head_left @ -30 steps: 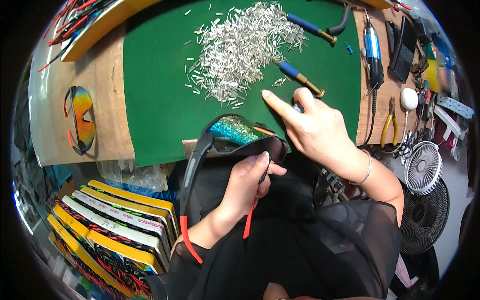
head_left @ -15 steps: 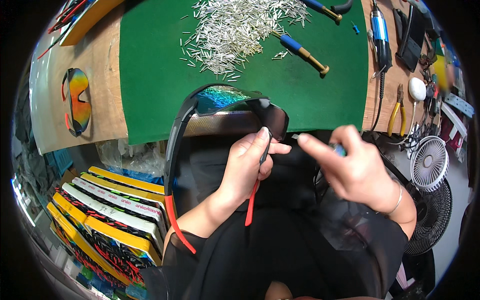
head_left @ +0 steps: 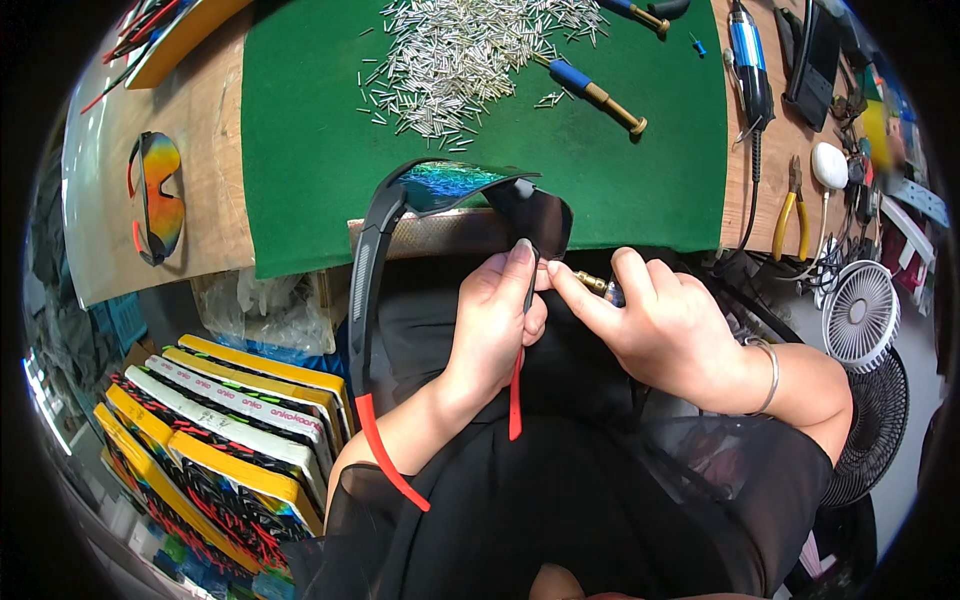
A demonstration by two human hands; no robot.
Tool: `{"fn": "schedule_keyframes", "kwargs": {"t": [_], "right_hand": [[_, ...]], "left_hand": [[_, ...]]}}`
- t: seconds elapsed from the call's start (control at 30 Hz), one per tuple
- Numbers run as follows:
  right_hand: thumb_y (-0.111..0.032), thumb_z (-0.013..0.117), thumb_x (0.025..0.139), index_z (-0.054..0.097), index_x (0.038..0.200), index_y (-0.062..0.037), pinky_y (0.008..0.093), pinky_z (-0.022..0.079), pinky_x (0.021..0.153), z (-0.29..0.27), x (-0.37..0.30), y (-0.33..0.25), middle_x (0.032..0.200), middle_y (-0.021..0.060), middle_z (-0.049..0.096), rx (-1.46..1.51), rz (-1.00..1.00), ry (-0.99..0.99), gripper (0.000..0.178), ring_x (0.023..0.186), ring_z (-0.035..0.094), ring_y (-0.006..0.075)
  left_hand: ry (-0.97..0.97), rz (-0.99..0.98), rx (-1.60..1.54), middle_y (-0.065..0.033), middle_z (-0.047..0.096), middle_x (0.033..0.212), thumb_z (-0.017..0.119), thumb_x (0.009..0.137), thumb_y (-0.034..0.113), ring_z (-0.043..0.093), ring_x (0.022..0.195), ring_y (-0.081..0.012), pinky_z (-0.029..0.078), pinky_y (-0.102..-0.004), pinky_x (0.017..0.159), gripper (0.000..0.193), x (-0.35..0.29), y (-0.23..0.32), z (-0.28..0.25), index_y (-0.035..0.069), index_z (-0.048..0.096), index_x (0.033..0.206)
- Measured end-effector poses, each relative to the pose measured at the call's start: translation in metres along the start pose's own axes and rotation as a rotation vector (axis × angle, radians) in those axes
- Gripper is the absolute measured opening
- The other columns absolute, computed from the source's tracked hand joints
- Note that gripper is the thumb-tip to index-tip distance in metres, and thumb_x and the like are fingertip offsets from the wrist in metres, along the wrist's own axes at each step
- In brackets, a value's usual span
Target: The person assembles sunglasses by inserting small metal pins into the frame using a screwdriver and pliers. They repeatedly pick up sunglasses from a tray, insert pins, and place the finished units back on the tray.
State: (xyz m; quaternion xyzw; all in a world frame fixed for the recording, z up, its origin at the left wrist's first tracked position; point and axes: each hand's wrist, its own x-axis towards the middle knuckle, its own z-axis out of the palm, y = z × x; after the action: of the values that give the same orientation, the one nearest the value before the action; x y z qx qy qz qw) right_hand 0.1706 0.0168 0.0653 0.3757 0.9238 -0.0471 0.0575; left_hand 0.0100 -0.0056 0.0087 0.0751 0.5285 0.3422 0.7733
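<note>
My left hand point(head_left: 492, 325) is closed on a pair of sunglasses point(head_left: 372, 262), pinching them near the hinge of one temple. They have a dark frame, a blue-green mirrored lens and red temple tips; both temples hang toward my lap. My right hand point(head_left: 670, 325) is curled round a slim brass-ended hand tool point(head_left: 592, 283), mostly hidden in the palm. Its index fingertip meets the left fingers beside the hinge. Whether that fingertip presses on a tiny part cannot be made out.
Silvery pins point(head_left: 450, 70) lie heaped on the green mat point(head_left: 640, 190), near a blue-and-brass tool point(head_left: 595, 92). Orange-lensed sunglasses point(head_left: 160, 195) lie at left, above boxes of eyewear parts point(head_left: 240, 470). Yellow-handled cutters point(head_left: 790, 225), a corded electric screwdriver point(head_left: 752, 70) and a white fan point(head_left: 862, 315) are at right.
My right hand has moved left, bringing its index fingertip up to my left fingers at the hinge. The sunglasses have shifted slightly to the right, still held in my left hand.
</note>
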Motion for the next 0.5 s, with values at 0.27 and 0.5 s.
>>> {"fn": "schedule_keyframes", "kwargs": {"t": [0.27, 0.5], "right_hand": [[-0.017, 0.054, 0.073, 0.056, 0.112, -0.0154, 0.0226, 0.04, 0.038, -0.004, 0.004, -0.001, 0.073, 0.0036, 0.044, -0.003, -0.005, -0.049, 0.039, 0.049, 0.045, 0.0121], [-0.014, 0.055, 0.073, 0.052, 0.114, -0.0109, 0.0244, 0.042, 0.042, 0.0, 0.004, 0.009, 0.068, 0.0055, 0.048, 0.151, -0.033, -0.05, 0.042, 0.05, 0.05, 0.0149]], "left_hand": [[-0.018, -0.007, -0.005, 0.0, 0.04, 0.049, 0.038, 0.096, 0.032, 0.031, 0.038, -0.0064, 0.025, -0.019, 0.037, 0.035, 0.001, -0.002, -0.002, 0.002, 0.051, 0.081], [-0.002, 0.005, -0.008, -0.0043, 0.056, 0.065, 0.041, 0.095, 0.03, 0.038, 0.042, -0.0044, 0.029, -0.0191, 0.037, 0.035, 0.001, 0.003, 0.0, -0.001, 0.055, 0.085]]}}
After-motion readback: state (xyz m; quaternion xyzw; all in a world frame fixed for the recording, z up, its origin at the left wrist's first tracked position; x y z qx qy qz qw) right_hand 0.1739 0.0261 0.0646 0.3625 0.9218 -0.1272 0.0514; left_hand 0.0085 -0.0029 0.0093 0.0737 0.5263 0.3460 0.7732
